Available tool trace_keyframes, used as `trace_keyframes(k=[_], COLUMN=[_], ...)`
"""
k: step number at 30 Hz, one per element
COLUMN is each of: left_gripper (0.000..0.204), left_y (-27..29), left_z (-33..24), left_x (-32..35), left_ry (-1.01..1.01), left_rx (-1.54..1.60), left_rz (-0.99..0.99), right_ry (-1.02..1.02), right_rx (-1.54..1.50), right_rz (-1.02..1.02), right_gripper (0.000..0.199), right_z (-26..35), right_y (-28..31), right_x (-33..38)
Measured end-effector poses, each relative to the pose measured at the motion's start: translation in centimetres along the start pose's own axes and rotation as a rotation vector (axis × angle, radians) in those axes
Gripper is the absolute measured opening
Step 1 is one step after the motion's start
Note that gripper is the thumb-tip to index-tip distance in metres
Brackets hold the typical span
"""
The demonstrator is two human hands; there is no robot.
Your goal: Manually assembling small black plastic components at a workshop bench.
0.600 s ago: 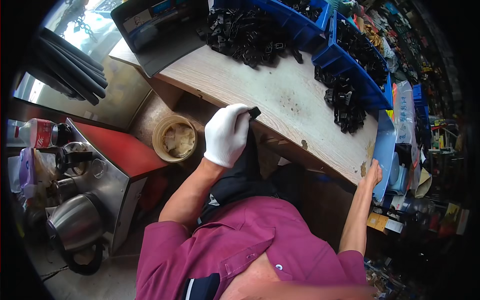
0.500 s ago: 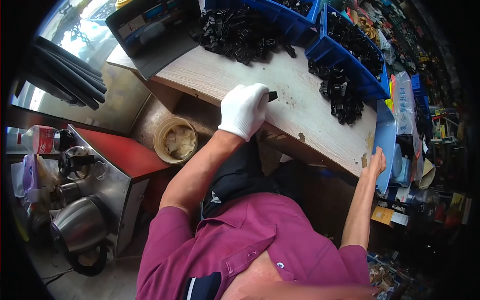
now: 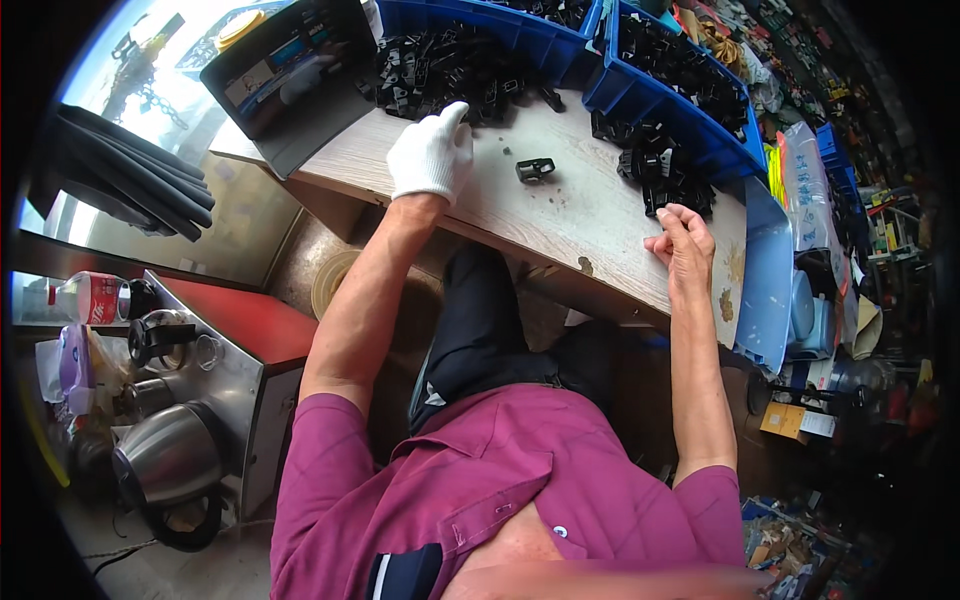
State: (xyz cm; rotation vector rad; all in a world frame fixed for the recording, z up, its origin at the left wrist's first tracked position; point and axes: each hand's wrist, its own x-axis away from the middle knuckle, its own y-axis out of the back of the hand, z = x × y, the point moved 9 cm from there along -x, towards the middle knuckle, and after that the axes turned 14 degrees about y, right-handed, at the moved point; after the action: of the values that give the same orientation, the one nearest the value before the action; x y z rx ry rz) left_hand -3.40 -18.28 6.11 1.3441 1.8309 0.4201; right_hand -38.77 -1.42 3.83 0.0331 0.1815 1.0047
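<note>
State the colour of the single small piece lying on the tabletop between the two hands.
The small piece is black; it shows best in the head view.

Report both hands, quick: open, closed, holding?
Left hand: gloved, near the larger pile of black pieces; grip cannot be told.
Right hand: bare, fingers curled near the smaller pile; grip cannot be told.

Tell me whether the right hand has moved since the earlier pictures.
Yes. Judged against the table, the right hand has gone from the right edge leftward and forward, close to the right-hand pile of black parts.
</note>
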Motion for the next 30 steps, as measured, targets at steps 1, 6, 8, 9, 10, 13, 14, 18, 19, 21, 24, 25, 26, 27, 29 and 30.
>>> trace_keyframes(k=[1, 6, 8, 9, 10, 13, 14, 18, 19, 21, 24, 25, 26, 27, 29, 30], left_gripper=[0.028, 0.028, 0.029, 0.03, 0.03, 0.021, 0.018, 0.013, 0.013, 0.013, 0.014, 0.014, 0.014, 0.014, 0.015, 0.016], left_y=[-1.1, -1.5, -0.6, 0.2, 0.4, -0.5, -0.8, -0.1, 0.0, -0.4, -0.5, -0.6, -0.5, -0.3, -0.2, 0.0], left_z=[0.6, 0.3, -0.3, -1.1, -1.6, -1.3, -0.9, -0.6, -0.8, -0.7, 0.4, 0.7, 1.0, 1.2, 1.3, 1.3], left_x=[-0.6, -0.7, 0.4, 1.2, 1.5, 1.5, 1.5, 2.0, 1.9, 1.5, 0.4, 0.3, 0.1, -0.1, -0.3, -0.2], left_ry=[0.043, -0.061, -0.188, -0.255, -0.256, -0.192, -0.228, -0.231, -0.231, -0.215, -0.217, -0.216, -0.199, -0.184, -0.173, -0.156], left_rx=[-0.18, -0.226, -0.186, -0.132, -0.13, -0.186, -0.149, -0.003, -0.003, -0.004, 0.072, 0.071, 0.081, 0.093, 0.111, 0.13], left_rz=[0.102, 0.069, -0.068, -0.114, -0.11, 0.011, 0.003, -0.02, -0.017, 0.065, 0.074, 0.072, 0.052, 0.035, 0.033, 0.033], right_ry=[-0.002, 0.013, -0.01, -0.012, -0.009, 0.02, 0.01, 0.017, 0.025, 0.039, 0.043, 0.023, 0.003, 0.028, 0.048, 0.065], right_rx=[0.016, 0.068, 0.149, 0.151, 0.165, 0.205, 0.219, 0.228, 0.236, 0.285, 0.353, 0.43, 0.507, 0.547, 0.577, 0.61], right_rz=[0.058, 0.225, 0.281, 0.278, 0.309, 0.363, 0.379, 0.445, 0.474, 0.485, 0.506, 0.529, 0.552, 0.56, 0.568, 0.58], right_gripper=[0.044, 0.054, 0.055, 0.055, 0.055, 0.057, 0.058, 0.061, 0.061, 0.061, 0.057, 0.057, 0.057, 0.047, 0.043, 0.041], right_z=[0.0, 0.6, 0.5, 0.7, 1.0, 1.4, 1.5, 1.6, 1.7, 1.6, 2.0, 1.8, 1.5, 1.4, 1.2, 1.2], right_y=[-1.2, -6.6, -8.2, -8.7, -9.4, -11.5, -12.1, -14.4, -15.0, -15.7, -16.6, -16.7, -16.8, -16.9, -17.0, -17.2], right_x=[-0.3, -1.2, -1.5, -1.6, -1.7, -2.1, -2.2, -2.3, -2.2, -2.4, -2.5, -2.5, -2.6, -2.7, -2.9, -2.8])
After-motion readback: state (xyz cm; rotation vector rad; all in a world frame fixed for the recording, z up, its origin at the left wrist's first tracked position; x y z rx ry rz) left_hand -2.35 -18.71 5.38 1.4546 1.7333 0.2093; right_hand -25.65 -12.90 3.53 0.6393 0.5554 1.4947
